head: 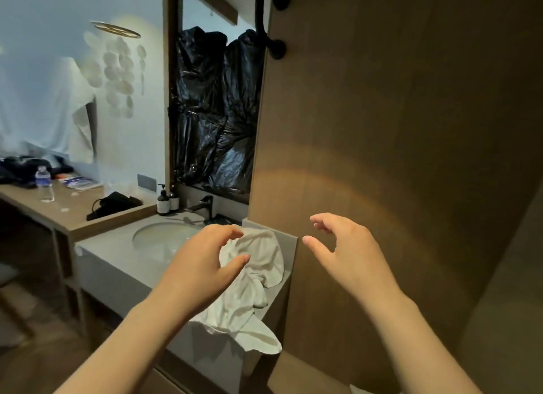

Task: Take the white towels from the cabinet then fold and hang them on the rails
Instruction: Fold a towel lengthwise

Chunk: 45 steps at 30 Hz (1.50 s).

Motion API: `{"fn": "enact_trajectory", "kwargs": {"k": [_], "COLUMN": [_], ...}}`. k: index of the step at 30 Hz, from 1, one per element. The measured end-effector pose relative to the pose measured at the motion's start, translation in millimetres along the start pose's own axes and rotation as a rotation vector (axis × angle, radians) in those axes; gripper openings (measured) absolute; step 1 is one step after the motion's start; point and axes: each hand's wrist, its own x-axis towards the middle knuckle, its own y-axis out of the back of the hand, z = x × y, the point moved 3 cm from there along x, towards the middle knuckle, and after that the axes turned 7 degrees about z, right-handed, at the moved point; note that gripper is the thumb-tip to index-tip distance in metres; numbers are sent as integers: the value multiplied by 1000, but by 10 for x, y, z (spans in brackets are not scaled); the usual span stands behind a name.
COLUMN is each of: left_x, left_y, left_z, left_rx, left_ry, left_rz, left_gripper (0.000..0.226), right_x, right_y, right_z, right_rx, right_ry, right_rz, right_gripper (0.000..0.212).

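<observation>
The white towel (249, 279) lay crumpled on the counter (117, 255) just right of the sink (161, 240), one corner hanging off the edge. Your left hand (202, 264) and right hand (349, 255) hovered over it, fingers spread, gripping nothing. You seemed about to pick it up for folding, which called for finding two corners.

left hand (202, 264): bare, no ring | right hand (349, 246): bare | forearms: bare, no sleeves or watch

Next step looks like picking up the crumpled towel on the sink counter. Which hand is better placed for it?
Left. The left hand hovers open right over the white towel heaped on the counter edge, fingers curled toward it. The right hand, also open, sits off to the side in front of the wooden panel.
</observation>
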Motion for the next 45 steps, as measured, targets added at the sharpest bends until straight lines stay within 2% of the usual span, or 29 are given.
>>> {"fn": "enact_trajectory", "kwargs": {"k": [6, 15, 23, 30, 36, 45], "left_x": [375, 959, 1332, 1689, 1989, 1955], "left_y": [-210, -790, -1276, -1607, -1751, -2139], "left_z": [-363, -776, -1382, -2152, -2836, -3404], "left_rx": [102, 126, 78, 7, -65, -201], "left_ry": [66, 159, 212, 173, 145, 170], "left_rz": [24, 20, -37, -158, -323, -492], "left_gripper": [40, 40, 42, 39, 39, 33], "right_x": [505, 1158, 1428, 1507, 1421, 1155], "right_y": [-580, -1365, -2082, -2747, -3277, -3759], "right_z": [168, 654, 862, 812, 632, 623], "right_rx": [90, 142, 161, 155, 125, 106], "right_ry": [57, 82, 14, -172, -403, -646], "right_rz": [-46, -153, -221, -211, -197, -227], "right_gripper": [39, 40, 42, 42, 42, 34]}}
